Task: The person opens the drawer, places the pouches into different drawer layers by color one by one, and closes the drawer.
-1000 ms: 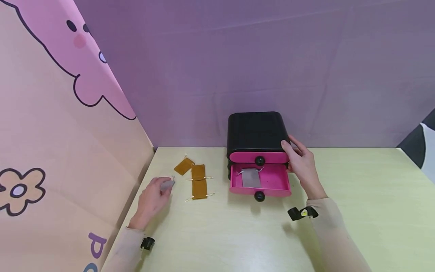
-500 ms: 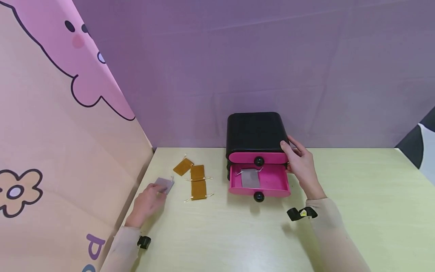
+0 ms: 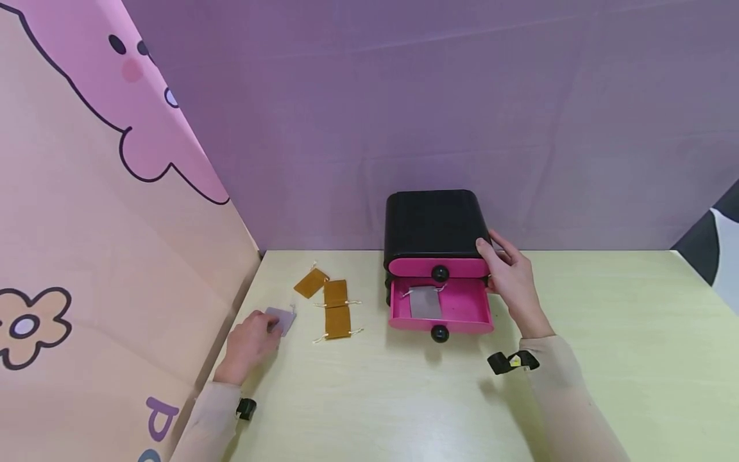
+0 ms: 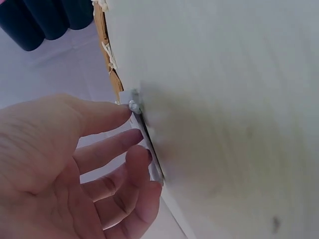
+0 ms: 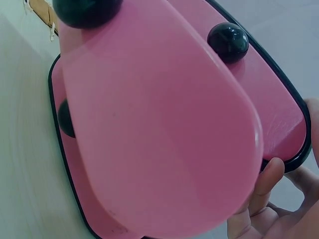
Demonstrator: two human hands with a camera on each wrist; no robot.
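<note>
A small grey drawstring pouch [image 3: 283,319] lies on the table's left side. The left hand [image 3: 249,344] pinches its near left edge; from the left wrist, the thumb sits at the cord knot and bent fingers touch the pouch [image 4: 155,172]. The right hand [image 3: 514,285] grips the right side of a black drawer cabinet [image 3: 434,221], thumb on its upper edge, fingers curled below the top drawer [image 5: 279,112]. Its middle pink drawer [image 3: 470,308] is pulled out, with another grey pouch [image 3: 425,303] inside. The bottom drawer [image 5: 82,184] is shut.
Three brown drawstring pouches, one tilted [image 3: 312,283] and two in line [image 3: 337,322], lie between the grey pouch and the cabinet. A printed panel [image 3: 144,269] borders the table [image 3: 369,398] at left; a purple cloth [image 3: 323,128] hangs behind.
The grey pouch has gone from tilted up in the left hand to flat on the table. The left hand has shifted slightly left and toward the body. The right hand stays put.
</note>
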